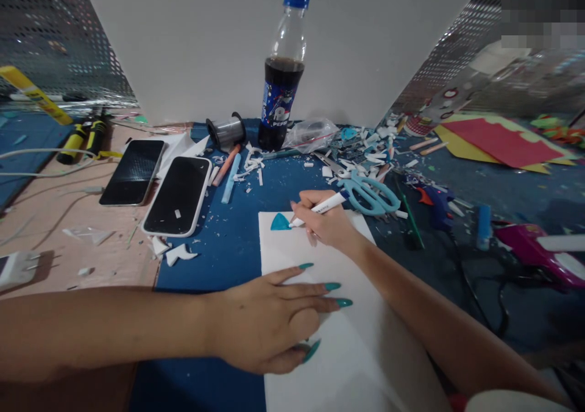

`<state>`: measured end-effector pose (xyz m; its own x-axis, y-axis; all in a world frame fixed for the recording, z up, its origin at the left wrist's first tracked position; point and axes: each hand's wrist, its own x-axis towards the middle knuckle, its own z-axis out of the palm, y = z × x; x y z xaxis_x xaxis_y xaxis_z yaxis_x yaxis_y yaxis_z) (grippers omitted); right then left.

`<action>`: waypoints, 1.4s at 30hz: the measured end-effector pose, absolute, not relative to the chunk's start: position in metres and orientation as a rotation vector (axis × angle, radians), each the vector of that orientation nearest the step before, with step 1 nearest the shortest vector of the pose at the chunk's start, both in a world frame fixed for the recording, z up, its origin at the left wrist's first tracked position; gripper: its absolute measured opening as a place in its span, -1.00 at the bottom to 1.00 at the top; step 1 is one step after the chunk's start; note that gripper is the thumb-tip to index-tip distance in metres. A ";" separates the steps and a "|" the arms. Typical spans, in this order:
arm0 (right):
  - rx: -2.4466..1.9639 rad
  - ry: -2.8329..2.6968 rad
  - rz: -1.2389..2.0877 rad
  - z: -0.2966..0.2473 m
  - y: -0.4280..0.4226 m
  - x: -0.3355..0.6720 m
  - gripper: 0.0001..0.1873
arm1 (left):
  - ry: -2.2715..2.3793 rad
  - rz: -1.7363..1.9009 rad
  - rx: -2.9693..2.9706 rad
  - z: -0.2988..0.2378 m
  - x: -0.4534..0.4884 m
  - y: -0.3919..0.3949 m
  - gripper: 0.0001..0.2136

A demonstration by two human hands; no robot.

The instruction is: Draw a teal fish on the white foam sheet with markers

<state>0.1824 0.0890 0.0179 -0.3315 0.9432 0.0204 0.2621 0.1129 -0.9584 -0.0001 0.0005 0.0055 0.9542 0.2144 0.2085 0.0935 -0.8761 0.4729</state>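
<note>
A long white sheet (pixel 338 345) lies on the blue tabletop in front of me. My right hand (pixel 326 220) grips a white marker (pixel 322 208) with a dark blue end, tilted down to the left. Its tip meets the sheet beside a small, filled blue triangular patch (pixel 279 222) near the top left corner. My left hand (pixel 278 317), with long teal nails, rests on the sheet with fingers spread and holds nothing. Light blue-handled scissors (pixel 368 194) lie just beyond my right hand, at the sheet's upper right edge.
A cola bottle (pixel 282 77) stands before a white board (pixel 183 40). Two phones (pixel 176 195) lie left. White scraps (pixel 370 150) litter the back. On the right are a dark blue glue gun (pixel 436 205), a magenta tool (pixel 534 250) with cords, and red paper (pixel 496 141).
</note>
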 end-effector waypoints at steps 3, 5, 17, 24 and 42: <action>-1.199 -1.695 1.245 0.018 0.089 0.182 -0.52 | 0.221 0.350 2.653 0.005 0.000 0.000 -0.67; -1.202 -1.684 1.227 0.018 0.089 0.181 -0.52 | 0.223 0.362 2.668 0.005 -0.001 0.000 -0.67; -1.180 -1.693 1.254 0.019 0.087 0.182 -0.48 | 0.222 0.399 2.634 0.002 0.000 -0.001 -0.69; -1.130 -1.717 1.122 0.017 0.089 0.181 -0.46 | 0.224 0.355 2.669 0.004 0.000 0.000 -0.70; -1.029 -1.729 1.287 0.017 0.091 0.182 -0.46 | 0.215 0.365 2.613 0.003 0.000 0.000 -0.69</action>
<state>0.1824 0.0907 0.0175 -0.4086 0.9079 0.0936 0.1706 0.1768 -0.9694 -0.0001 0.0000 0.0031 0.9519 0.2163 0.2170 0.0857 -0.8679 0.4893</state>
